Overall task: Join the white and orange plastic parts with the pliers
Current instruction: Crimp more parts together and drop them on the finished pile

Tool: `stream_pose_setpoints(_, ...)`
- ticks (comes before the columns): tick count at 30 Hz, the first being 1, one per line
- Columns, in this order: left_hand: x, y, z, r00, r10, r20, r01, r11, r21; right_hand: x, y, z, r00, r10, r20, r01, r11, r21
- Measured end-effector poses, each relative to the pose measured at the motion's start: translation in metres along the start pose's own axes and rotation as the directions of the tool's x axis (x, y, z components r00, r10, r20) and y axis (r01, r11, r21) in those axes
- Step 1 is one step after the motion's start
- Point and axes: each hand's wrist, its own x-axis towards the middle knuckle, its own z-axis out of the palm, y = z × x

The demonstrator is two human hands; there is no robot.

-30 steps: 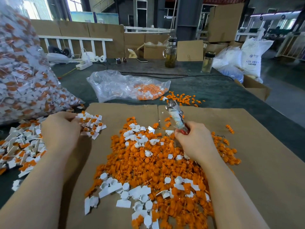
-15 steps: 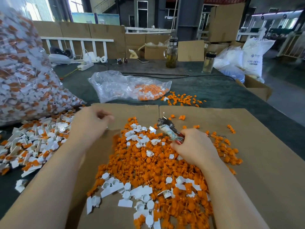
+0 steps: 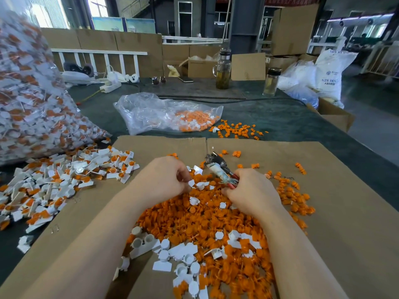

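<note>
The left hand (image 3: 160,182) pinches a white plastic part (image 3: 191,183) over the far end of the orange parts pile (image 3: 200,221), mid-cardboard sheet (image 3: 345,212). The right hand (image 3: 252,194) has its grip wrapped round the pliers (image 3: 218,169), tips pointing away. Best to seat an orange piece squarely in the white one before squeezing.

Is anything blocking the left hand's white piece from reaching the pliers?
Nothing visible does. The left hand pinches a white part just beside the pliers, which the right hand grips; only loose orange parts lie beneath.
</note>
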Motion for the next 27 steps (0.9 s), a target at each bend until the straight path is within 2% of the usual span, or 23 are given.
stream_pose_setpoints(4, -0.001, 0.003, 0.003, 0.998, -0.018, -0.065, 0.012, 0.995, -0.095, 0.000, 0.000, -0.001, 0.998, -0.012, -0.061, 0.016, 0.997, 0.071)
stream_pose_setpoints(7, -0.001, 0.008, 0.005, 0.990, -0.079, -0.119, 0.041, 0.956, -0.292, -0.001, -0.002, -0.003, 0.989, -0.023, -0.144, 0.064, 0.955, 0.291)
stream_pose_setpoints(9, -0.002, 0.012, 0.006, 0.980, -0.163, -0.112, 0.083, 0.853, -0.516, -0.003, -0.005, -0.004, 0.986, -0.016, -0.167, 0.098, 0.866, 0.491)
stream_pose_setpoints(11, -0.003, 0.017, 0.009, 0.972, -0.227, -0.068, 0.114, 0.698, -0.707, -0.006, -0.011, -0.005, 0.983, -0.013, -0.183, 0.135, 0.729, 0.671)
stream_pose_setpoints(13, -0.003, 0.023, 0.011, 0.966, -0.258, -0.029, 0.125, 0.558, -0.820, -0.009, -0.016, -0.005, 0.971, -0.024, -0.237, 0.199, 0.626, 0.754)
stream_pose_setpoints(18, -0.004, 0.033, 0.013, 0.958, -0.287, -0.012, 0.096, 0.361, -0.928, -0.012, -0.024, -0.005, 0.943, -0.024, -0.331, 0.288, 0.557, 0.779)
stream_pose_setpoints(22, -0.006, 0.036, 0.015, 0.965, -0.259, 0.029, 0.109, 0.297, -0.949, -0.012, -0.025, -0.004, 0.950, -0.067, -0.305, 0.290, 0.553, 0.781)
stream_pose_setpoints(27, -0.008, 0.037, 0.015, 0.957, -0.290, 0.021, 0.095, 0.244, -0.965, -0.012, -0.024, -0.004, 0.942, -0.083, -0.326, 0.311, 0.581, 0.752)
